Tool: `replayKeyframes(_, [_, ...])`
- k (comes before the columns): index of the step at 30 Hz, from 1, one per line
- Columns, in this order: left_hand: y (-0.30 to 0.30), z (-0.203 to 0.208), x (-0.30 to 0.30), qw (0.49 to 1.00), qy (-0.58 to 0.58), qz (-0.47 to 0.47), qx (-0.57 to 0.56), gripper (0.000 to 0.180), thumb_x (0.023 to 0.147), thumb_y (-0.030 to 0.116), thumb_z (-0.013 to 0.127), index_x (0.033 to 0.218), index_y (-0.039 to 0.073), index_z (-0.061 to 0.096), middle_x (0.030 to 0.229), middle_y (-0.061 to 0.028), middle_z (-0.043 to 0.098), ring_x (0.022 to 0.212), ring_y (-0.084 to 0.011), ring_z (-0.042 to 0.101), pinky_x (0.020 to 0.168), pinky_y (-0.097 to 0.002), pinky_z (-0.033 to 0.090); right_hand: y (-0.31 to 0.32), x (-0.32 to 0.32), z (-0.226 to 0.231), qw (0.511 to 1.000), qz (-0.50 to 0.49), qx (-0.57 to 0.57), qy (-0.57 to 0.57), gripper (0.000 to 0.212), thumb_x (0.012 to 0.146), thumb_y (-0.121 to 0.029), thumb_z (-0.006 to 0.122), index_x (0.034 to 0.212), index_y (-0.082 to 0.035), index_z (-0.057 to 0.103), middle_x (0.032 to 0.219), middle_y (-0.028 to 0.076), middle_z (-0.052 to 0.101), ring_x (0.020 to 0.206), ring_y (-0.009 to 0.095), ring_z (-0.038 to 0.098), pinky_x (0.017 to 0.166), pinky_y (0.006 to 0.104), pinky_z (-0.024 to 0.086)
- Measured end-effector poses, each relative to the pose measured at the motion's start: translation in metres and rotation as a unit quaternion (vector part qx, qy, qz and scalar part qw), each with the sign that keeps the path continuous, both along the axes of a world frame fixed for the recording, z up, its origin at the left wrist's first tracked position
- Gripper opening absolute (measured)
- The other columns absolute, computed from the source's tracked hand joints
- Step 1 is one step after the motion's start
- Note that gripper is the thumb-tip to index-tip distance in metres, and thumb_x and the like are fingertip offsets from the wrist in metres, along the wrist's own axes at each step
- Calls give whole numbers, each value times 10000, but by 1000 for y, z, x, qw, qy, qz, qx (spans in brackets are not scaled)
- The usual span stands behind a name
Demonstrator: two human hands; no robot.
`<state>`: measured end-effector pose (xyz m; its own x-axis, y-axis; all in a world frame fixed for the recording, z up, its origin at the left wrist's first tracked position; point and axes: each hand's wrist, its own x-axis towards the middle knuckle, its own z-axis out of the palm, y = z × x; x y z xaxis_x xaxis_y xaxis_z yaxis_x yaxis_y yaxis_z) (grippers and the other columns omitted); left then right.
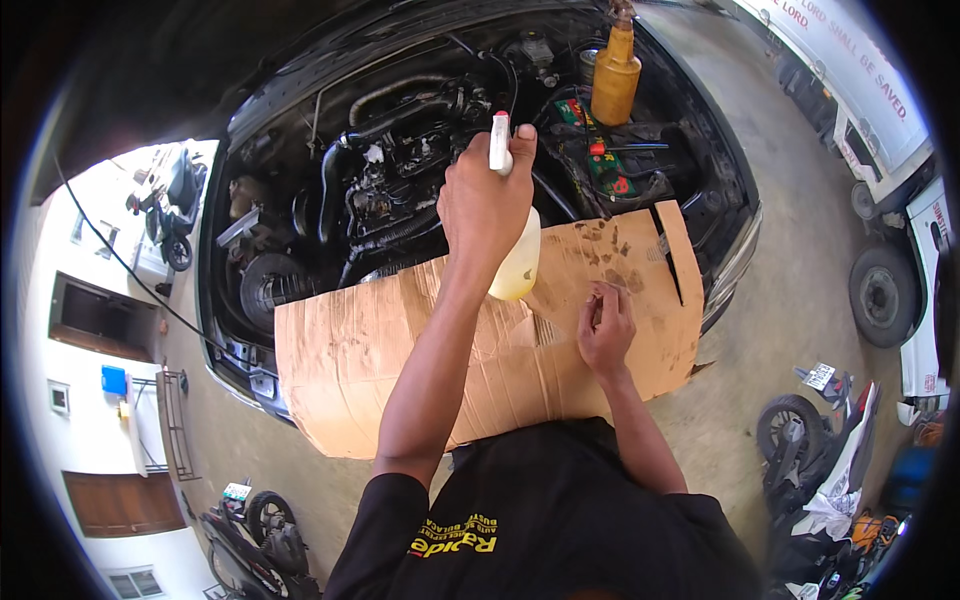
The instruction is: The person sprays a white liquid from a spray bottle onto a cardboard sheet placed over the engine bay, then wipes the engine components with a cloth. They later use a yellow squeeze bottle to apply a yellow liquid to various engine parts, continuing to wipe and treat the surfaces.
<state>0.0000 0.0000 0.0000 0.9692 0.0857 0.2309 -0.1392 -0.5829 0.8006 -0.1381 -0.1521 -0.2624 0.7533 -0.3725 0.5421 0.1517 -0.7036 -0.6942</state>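
Head camera: up high, above the black shirt (560,520).
Faces: down and ahead, into the engine space (405,165).
Near: left hand (487,195) and right hand (608,332), then the cardboard (350,360).
Far: white truck (860,70), off right.
Picture edge: round, dark, bending straight things.

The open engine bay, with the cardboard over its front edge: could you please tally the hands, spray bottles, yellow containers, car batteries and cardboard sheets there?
Hands: 2, the left hand and the right hand
Spray bottle: 1
Yellow bottle-shaped container: 1
Car battery: 1
Cardboard sheet: 1
Total: 6
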Motion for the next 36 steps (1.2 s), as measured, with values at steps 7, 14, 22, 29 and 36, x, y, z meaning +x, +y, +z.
replayKeyframes(7, [-3,1,4,999,-15,-39,-11,606,1141,603,694,1007,15,759,879,-236,817,911,-515,808,830,-584,611,3,2,1,1000,6,-14,-1,262,1019,32,718,1271,-36,747,1170,155,759,1025,384,745,860,467,611])
replayKeyframes(14, [-10,-3,-1,996,14,-68,-50,618,1144,619,685,1005,20,755,844,-210,813,864,-460,824,806,-552,613,0,0,4,1000,12,-18,4,268,1010,36,714,1266,-35,748,1169,154,761,1024,385,743,866,471,609])
replayKeyframes(22, [0,-10,-1,991,27,-61,-120,640,1141,624,707,1202,-8,782,862,-168,806,730,-278,821,746,-445,630,-1,1,2,1000,16,-17,-5,254,1013,30,724,1257,-37,746,1147,144,750,980,355,748,835,451,609])
replayKeyframes(29, [48,-28,-10,956,69,-110,-262,649,1170,623,674,1500,66,719,1330,-89,804,1106,-171,782,900,-342,608,4,19,75,981,85,164,59,407,1021,-32,785,1422,-44,721,1250,121,784,1134,288,757,988,428,588])
replayKeyframes(36, [52,-53,-47,982,-4,-154,-113,1112,1054,607,838,1740,-111,336,1788,-414,295,1670,-541,386,1312,-566,436,61,53,178,918,377,123,16,638,1039,-82,819,1627,2,585,1537,136,681,1400,242,672,1178,390,520])
